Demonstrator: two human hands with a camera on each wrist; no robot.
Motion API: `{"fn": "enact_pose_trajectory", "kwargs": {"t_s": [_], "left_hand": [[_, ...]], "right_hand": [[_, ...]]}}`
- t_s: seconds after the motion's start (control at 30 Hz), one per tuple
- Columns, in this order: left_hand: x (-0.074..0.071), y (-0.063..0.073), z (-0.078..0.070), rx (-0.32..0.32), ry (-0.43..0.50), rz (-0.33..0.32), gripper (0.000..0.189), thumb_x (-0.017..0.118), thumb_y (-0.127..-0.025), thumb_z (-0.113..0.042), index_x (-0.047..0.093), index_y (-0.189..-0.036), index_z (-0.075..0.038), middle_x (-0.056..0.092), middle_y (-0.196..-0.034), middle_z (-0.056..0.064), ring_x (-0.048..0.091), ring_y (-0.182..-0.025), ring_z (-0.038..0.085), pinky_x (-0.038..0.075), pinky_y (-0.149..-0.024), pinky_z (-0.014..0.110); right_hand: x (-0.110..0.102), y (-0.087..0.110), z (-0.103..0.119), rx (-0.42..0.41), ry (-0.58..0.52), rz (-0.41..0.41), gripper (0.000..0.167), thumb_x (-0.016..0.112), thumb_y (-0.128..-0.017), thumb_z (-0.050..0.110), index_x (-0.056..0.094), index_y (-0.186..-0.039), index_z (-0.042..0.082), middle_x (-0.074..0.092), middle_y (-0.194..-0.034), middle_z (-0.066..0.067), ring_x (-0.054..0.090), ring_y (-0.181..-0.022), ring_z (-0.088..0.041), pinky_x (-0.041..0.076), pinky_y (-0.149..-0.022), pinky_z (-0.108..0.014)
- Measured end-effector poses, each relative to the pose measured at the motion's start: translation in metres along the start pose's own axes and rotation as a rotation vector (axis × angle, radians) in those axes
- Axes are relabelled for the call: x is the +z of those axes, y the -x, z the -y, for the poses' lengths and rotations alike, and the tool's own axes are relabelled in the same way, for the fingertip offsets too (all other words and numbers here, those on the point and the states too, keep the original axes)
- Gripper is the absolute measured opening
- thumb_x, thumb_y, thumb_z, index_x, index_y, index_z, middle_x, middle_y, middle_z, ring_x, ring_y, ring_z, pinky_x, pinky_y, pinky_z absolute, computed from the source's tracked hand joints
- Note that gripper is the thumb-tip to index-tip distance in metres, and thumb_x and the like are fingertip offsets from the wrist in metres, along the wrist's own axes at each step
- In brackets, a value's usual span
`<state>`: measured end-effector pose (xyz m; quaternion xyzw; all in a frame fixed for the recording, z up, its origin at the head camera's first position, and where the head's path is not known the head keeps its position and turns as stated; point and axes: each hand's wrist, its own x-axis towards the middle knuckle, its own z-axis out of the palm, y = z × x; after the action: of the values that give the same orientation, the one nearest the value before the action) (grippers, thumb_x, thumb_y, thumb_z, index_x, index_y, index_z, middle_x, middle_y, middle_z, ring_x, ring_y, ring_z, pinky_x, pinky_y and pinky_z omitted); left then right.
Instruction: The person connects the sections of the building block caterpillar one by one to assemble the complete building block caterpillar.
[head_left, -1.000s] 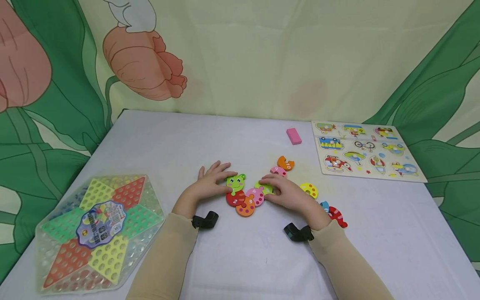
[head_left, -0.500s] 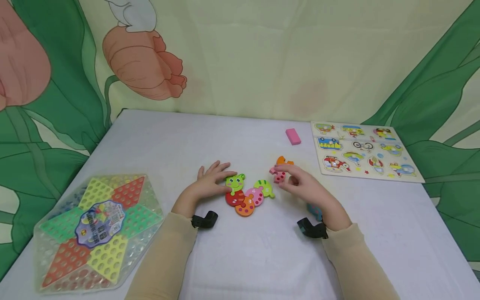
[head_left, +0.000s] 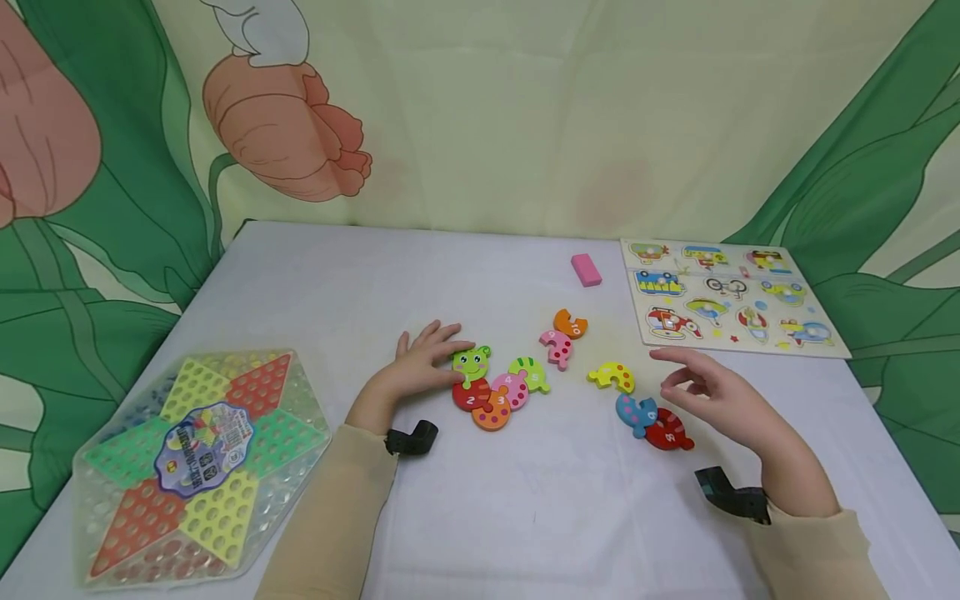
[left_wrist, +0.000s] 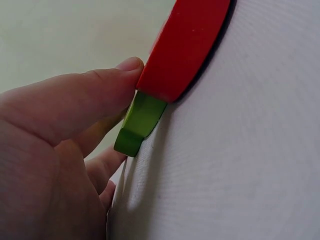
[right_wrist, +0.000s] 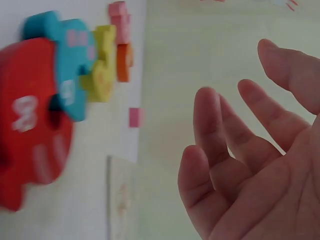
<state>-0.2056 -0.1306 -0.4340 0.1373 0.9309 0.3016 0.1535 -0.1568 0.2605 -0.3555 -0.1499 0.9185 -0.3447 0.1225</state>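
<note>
In the head view, my left hand (head_left: 417,365) rests with thumb and index finger touching the green caterpillar head piece (head_left: 471,364). Joined to that head is a red puzzle piece (head_left: 468,397), then an orange one (head_left: 491,412), a pink one (head_left: 510,388) and a green striped one (head_left: 531,373). The left wrist view shows my thumb at the edge of the red and green pieces. My right hand (head_left: 716,396) hovers with loosely bent fingers, holding nothing. Left of it lie a yellow piece (head_left: 613,377), a blue piece (head_left: 637,414) and a red striped piece (head_left: 670,429).
Another pink piece (head_left: 557,348) and an orange piece (head_left: 571,323) lie farther back. Beyond them is a pink block (head_left: 586,270). A vehicle puzzle board (head_left: 720,321) lies at the back right, and a star-patterned game board (head_left: 202,467) at the left.
My right hand has let go of the green striped piece, passed over near the loose pink piece, and moved right, uncovering the yellow, blue and red pieces. My left hand has stayed in place.
</note>
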Motion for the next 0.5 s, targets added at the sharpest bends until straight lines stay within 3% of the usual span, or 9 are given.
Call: {"fn": "enact_pose_trajectory", "kwargs": {"t_s": [0.1,0.2,0.37,0.5], "left_hand": [[-0.001,0.001,-0.001,0.004,0.002,-0.003,0.054,0.06,-0.08,-0.038,0.047,-0.132,-0.029,0.021,-0.151,0.0,-0.001,-0.141,0.026,-0.013,-0.105,0.06],[-0.002,0.002,-0.002,0.002,0.005,0.0,0.054,0.06,-0.08,-0.038,0.047,-0.132,-0.029,0.021,-0.152,0.0,-0.001,-0.142,0.026,-0.014,-0.106,0.059],[-0.002,0.002,-0.003,0.007,0.001,-0.001,0.053,0.059,-0.081,-0.039,0.047,-0.132,-0.029,0.02,-0.152,-0.001,-0.001,-0.142,0.026,-0.014,-0.106,0.059],[-0.001,0.002,-0.001,0.006,-0.004,-0.001,0.053,0.059,-0.081,-0.04,0.047,-0.132,-0.03,0.02,-0.152,-0.002,-0.002,-0.142,0.024,-0.013,-0.106,0.058]], "right_hand": [[0.006,0.005,-0.011,-0.002,0.0,0.037,0.049,0.059,-0.088,0.021,0.043,-0.133,0.009,0.05,-0.121,-0.016,0.05,-0.09,0.003,0.05,-0.068,-0.021],[0.014,0.007,-0.021,0.001,0.015,0.058,0.047,0.06,-0.087,0.022,0.046,-0.13,0.01,0.05,-0.124,-0.014,0.051,-0.098,-0.005,0.049,-0.073,-0.023],[0.023,0.004,-0.031,0.007,0.022,0.088,0.044,0.062,-0.086,0.024,0.051,-0.126,0.012,0.049,-0.128,-0.014,0.046,-0.114,-0.032,0.046,-0.089,-0.047],[0.029,0.001,-0.035,-0.01,0.04,0.123,0.042,0.064,-0.083,0.023,0.054,-0.123,0.013,0.047,-0.129,-0.016,0.041,-0.118,-0.036,0.042,-0.091,-0.055]]}}
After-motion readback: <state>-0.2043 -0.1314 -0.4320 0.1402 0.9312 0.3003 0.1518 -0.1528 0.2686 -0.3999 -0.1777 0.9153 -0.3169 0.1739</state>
